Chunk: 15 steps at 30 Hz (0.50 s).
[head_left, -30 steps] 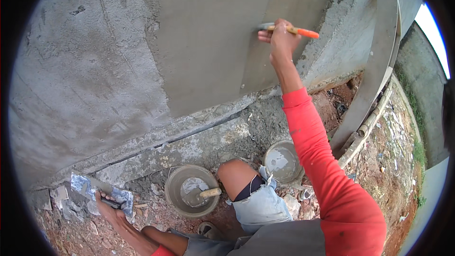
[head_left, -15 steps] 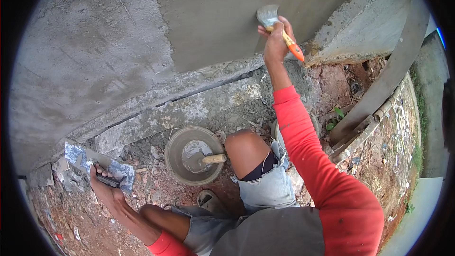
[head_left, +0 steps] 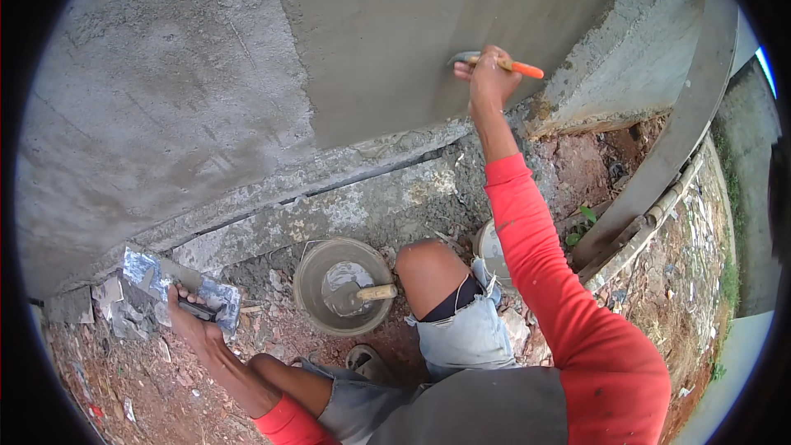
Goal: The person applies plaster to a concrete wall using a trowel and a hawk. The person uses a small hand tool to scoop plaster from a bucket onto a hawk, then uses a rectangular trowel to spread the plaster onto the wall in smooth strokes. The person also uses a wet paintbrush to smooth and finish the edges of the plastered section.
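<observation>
My right hand [head_left: 493, 81] is closed round a paintbrush [head_left: 521, 69] with an orange-tipped handle. Its bristles point left and touch, or nearly touch, the darker smooth plaster [head_left: 379, 49] on the wall. Low at the left, my left hand [head_left: 191, 311] grips the dark handle of a plastering trowel [head_left: 222, 295], whose flat blade is smeared with pale and bluish residue. Between my arms stands a grey bucket [head_left: 306, 301] with some wet grey mix inside. A wooden-handled tool [head_left: 377, 292] rests in it, its head sunk in the mix.
Rough older plaster [head_left: 156, 107] covers the wall's left part. A concrete ledge [head_left: 329, 206] runs along the wall's foot. A second pale bucket [head_left: 492, 251] is partly hidden by my right arm. Long boards [head_left: 659, 189] lean at the right above rubble-strewn soil [head_left: 659, 305].
My right hand has swung the paintbrush lower on the plaster, turning it from slanted to nearly level. The left hand keeps its trowel; the whole view has shifted slightly.
</observation>
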### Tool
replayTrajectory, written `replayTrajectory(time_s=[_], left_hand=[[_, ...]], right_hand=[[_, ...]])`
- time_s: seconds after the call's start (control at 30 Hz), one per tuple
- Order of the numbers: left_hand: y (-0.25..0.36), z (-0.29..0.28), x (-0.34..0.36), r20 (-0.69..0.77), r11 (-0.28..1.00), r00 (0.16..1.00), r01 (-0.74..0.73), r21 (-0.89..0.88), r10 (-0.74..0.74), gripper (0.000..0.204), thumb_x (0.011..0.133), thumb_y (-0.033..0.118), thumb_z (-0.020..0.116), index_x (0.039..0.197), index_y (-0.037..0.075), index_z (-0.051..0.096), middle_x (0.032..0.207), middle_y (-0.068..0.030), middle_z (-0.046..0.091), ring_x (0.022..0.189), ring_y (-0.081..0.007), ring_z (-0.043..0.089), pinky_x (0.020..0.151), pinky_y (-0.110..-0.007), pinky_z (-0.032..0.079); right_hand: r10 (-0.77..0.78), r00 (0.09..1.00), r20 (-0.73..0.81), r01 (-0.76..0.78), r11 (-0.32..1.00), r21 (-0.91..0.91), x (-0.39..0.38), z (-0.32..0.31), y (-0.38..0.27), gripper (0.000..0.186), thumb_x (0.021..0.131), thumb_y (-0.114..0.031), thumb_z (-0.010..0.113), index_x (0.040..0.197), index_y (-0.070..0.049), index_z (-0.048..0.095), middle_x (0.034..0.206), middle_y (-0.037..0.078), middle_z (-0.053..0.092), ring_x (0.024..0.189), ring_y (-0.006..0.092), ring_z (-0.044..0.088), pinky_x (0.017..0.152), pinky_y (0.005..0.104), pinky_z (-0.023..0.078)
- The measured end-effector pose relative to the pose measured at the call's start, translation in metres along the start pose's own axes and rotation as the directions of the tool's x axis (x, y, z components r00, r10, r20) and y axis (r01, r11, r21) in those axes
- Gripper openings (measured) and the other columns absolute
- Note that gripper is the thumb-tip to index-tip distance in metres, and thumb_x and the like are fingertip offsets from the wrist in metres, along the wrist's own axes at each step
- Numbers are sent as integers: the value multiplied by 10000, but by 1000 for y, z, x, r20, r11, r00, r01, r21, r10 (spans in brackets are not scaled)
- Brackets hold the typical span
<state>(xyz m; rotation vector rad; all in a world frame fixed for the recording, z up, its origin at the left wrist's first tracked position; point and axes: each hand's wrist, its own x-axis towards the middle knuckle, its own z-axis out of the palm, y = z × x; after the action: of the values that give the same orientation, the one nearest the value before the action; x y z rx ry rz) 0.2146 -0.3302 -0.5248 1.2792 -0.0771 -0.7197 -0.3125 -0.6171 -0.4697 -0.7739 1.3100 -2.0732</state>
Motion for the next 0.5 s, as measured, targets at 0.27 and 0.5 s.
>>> replayTrajectory(time_s=[0.27,0.5], left_hand=[[0,18,14,89,995,992,91,33,-94,230,1070,246,549,864,145,567,698,68,511,585,-52,470,520,-225,423],[-15,20,9,31,997,999,37,61,-39,188,1050,241,586,883,155,590,716,72,535,585,-45,473,514,-215,418]], right_hand=[[-115,942,316,263,837,-479,-25,-134,-97,299,1028,-127,538,1249,59,615,867,124,686,625,202,708,570,299,615],[390,920,32,-40,176,-984,-151,-398,84,301,876,-225,653,1018,36,701,886,259,715,933,439,701,808,503,532]])
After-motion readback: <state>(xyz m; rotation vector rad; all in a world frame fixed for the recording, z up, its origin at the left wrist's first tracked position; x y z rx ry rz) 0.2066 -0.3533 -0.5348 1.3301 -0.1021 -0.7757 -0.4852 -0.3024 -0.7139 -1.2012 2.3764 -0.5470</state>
